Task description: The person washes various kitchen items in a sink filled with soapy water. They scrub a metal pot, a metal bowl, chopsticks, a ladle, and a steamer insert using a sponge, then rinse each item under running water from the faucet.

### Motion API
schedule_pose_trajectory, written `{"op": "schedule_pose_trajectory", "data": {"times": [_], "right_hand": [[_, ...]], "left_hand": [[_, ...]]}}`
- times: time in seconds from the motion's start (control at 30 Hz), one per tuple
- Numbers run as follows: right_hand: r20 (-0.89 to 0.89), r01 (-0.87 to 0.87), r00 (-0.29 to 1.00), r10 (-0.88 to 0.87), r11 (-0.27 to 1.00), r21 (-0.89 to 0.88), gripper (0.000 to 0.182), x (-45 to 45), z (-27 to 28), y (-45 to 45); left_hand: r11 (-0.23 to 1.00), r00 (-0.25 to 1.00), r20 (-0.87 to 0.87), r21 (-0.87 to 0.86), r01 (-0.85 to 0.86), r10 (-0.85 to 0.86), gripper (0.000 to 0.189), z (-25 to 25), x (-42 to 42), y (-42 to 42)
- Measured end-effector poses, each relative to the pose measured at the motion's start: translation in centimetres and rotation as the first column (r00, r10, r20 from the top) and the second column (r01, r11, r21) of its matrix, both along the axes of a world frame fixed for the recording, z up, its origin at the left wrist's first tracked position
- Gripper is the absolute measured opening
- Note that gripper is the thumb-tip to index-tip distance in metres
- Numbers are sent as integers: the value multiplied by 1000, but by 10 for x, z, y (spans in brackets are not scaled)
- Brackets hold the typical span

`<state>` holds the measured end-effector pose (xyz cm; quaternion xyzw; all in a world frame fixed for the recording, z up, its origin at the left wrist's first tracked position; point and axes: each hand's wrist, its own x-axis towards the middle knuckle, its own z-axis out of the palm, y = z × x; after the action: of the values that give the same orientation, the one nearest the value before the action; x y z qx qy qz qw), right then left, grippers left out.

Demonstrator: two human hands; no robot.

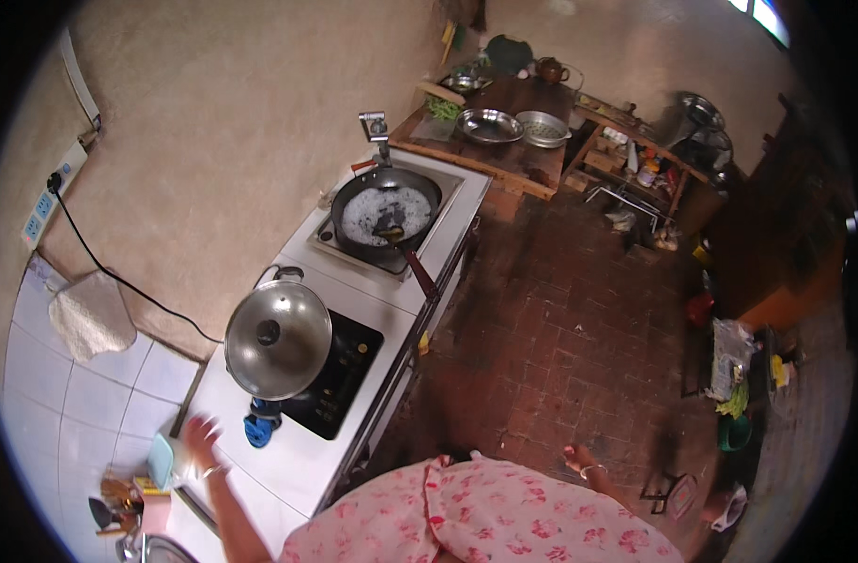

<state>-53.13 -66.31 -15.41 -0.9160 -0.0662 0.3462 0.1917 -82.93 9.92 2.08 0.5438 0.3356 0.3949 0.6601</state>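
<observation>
My left hand (pixel 202 441) is raised over the white tiled counter, blurred, beside a light-blue-lidded container (pixel 163 461); no object shows in it. Out over the floor at my right side is my right hand (pixel 577 457), its fingers curled, whether around anything I cannot tell. Ahead of the left hand, a blue cloth or scrubber (pixel 258 431) lies by a lidded metal pan (pixel 295 352) on a black induction cooktop (pixel 341 380). Farther off, a black wok (pixel 429 184) with foamy liquid sits on a gas stove (pixel 323 238), a ladle or spatula handle (pixel 420 274) leaning over its rim.
A black cord (pixel 133 290) runs from the wall power strip (pixel 42 204) towards the pan. A wooden table (pixel 503 169) beyond the stove holds metal dishes and greens. At the lower right stands a small stool (pixel 681 496). Kitchen utensils (pixel 123 503) stand at the lower left.
</observation>
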Motion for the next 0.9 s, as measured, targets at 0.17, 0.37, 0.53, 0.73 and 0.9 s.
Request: {"op": "schedule_pose_trajectory", "data": {"times": [0.17,0.37,0.53,0.73,0.9], "right_hand": [[-12,314,945,-326,901,301,22,112,-25,-16],[-143,370,927,-346,796,478,22,220,-25,20],[-47,399,906,-421,811,428,20,311,-48,-8],[57,412,877,-477,809,420,19,457,-17,-23],[-430,717,691,-581,476,509,25,619,52,52]], "left_hand": [[919,910,-274,155,362,-312,13,67,242,-210],[592,660,-579,341,730,-479,13,41,393,-239],[660,655,-553,231,715,-515,16,2,517,-229],[493,597,-634,363,791,-491,16,6,667,-216],[504,633,-644,411,760,-430,15,14,744,-211]]}}
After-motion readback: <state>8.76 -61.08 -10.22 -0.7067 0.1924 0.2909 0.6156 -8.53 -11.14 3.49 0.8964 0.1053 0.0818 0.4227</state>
